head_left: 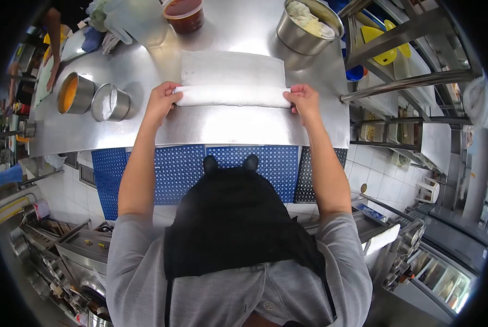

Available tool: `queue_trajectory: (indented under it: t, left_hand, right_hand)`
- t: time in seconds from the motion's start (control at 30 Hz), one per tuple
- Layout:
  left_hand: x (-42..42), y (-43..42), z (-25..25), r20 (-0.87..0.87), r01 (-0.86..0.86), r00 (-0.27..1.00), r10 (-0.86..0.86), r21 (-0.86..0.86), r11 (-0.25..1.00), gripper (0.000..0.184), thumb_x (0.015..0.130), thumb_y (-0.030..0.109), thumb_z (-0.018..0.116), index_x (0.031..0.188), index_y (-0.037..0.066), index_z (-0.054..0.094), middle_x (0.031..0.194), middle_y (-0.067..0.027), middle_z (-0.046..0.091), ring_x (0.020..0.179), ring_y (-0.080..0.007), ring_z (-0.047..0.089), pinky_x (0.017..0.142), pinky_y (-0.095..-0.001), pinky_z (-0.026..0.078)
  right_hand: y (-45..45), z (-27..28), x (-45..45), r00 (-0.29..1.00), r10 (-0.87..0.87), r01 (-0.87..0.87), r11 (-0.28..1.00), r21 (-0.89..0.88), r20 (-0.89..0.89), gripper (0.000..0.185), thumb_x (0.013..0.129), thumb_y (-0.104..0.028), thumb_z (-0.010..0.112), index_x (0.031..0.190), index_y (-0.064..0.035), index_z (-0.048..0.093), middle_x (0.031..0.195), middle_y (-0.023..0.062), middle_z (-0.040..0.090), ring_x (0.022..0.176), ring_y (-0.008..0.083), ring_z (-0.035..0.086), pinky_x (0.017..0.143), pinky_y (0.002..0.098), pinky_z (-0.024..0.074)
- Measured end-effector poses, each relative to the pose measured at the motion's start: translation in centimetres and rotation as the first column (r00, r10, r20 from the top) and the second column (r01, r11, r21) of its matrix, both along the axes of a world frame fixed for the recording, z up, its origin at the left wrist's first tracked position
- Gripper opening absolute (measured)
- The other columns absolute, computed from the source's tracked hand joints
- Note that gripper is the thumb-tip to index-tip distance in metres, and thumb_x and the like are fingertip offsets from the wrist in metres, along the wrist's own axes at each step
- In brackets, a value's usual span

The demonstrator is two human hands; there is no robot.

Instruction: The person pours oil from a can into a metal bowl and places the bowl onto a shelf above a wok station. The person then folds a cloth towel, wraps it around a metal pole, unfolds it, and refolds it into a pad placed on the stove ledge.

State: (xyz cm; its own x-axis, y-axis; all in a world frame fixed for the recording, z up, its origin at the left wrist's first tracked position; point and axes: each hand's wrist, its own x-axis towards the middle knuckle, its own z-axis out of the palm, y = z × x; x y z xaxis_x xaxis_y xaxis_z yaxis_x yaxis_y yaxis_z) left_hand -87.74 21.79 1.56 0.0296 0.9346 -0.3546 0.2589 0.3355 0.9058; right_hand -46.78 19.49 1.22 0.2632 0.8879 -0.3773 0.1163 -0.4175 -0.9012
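A white cloth point(233, 96) lies on the steel table in front of me, its near part doubled into a thick band and its thinner far part spread flat beyond. My left hand point(165, 101) pinches the left end of the band, where a small dark and red mark shows. At the right end, my right hand point(305, 101) grips the band between thumb and fingers. Both arms reach straight forward, and the band is stretched level between the hands.
On the steel table point(233, 128) stand a tub of dark red liquid point(184, 15), a steel pot with pale lumps point(308, 24), a pot of orange contents point(76, 94) and a smaller pot point(111, 102). Another person's hand point(52, 82) is at far left. A metal rack point(407, 84) stands right.
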Motion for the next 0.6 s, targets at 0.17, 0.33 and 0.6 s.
queue_trajectory:
  t: [0.17,0.33,0.6]
  left_hand:
    - [0.0,-0.7,0.3,0.104,0.01,0.995,-0.012,0.017,1.0,0.025,0.087,0.006,0.069,0.111,0.0,0.068,0.082,0.0022,0.066,0.066,-0.0047,0.051,0.058,-0.0209,0.038]
    - [-0.3,-0.3,-0.3,-0.037,0.123,0.992,-0.121,0.056,0.991,0.024,0.088,0.008,0.07,0.111,0.001,0.069,0.073,0.0079,0.058,0.064,-0.0011,0.045,0.056,-0.0194,0.032]
    - [4.5,-2.8,1.3,-0.7,0.466,0.711,0.067,0.541,0.7,0.049,0.087,0.022,0.069,0.134,0.011,0.059,0.141,-0.019,0.051,0.118,-0.0365,0.056,0.101,-0.0469,0.044]
  right_hand:
    - [-1.2,0.2,0.3,0.992,0.015,-0.01,0.999,0.044,-0.123,0.041,0.075,-0.004,0.081,0.11,0.0004,0.06,0.081,0.0062,0.068,0.061,0.0091,0.057,0.047,0.0231,0.0425]
    - [-0.9,-0.5,0.9,0.999,0.02,-0.02,1.0,0.008,-0.027,0.043,0.073,-0.004,0.083,0.11,-0.0001,0.061,0.081,0.0056,0.067,0.059,0.0093,0.057,0.047,0.0234,0.0433]
    - [-3.4,-0.2,-2.7,0.528,0.028,-0.658,0.646,0.387,0.849,0.036,0.088,-0.02,0.07,0.117,0.0006,0.063,0.121,0.0226,0.062,0.116,0.0369,0.056,0.098,0.0492,0.0454]
